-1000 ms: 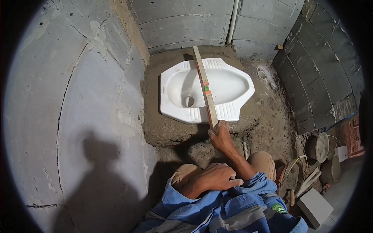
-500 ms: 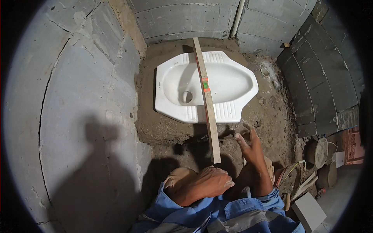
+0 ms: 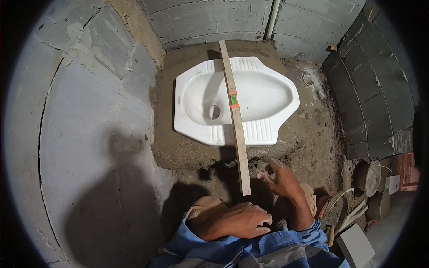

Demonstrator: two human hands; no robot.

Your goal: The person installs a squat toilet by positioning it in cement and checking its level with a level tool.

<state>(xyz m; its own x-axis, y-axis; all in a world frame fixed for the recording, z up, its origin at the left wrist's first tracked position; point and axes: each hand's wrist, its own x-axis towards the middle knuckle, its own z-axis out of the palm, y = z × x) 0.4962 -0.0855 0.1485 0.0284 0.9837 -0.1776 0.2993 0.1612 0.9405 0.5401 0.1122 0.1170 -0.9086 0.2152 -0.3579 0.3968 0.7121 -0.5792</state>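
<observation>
A white squat toilet pan [image 3: 263, 91] sits in wet grey mortar [image 3: 163, 143]. Across it lies a long straight bar [image 3: 240, 147], with its near end sticking out over the mortar's front edge. On the bar, near the pan's middle, is a small orange spirit level with a green vial [image 3: 233, 99]. My right hand [image 3: 282, 180] is just right of the bar's near end, fingers apart and holding nothing. My left hand [image 3: 245, 219] rests by my knee below the bar's end, its fingers loosely curled and apart, with nothing in them.
Grey block walls [image 3: 98, 102] stand on the left, back and right. A pipe opening [image 3: 308, 80] shows in the ground right of the pan. Buckets [image 3: 368, 177], a white block [image 3: 356, 244] and tools are at the lower right. A thin pipe [image 3: 273, 20] runs up the back wall.
My right hand has moved down and left, nearer the bar's end. My left hand's fingers have spread slightly. The whole view has shifted a little; the bar still lies across the pan.
</observation>
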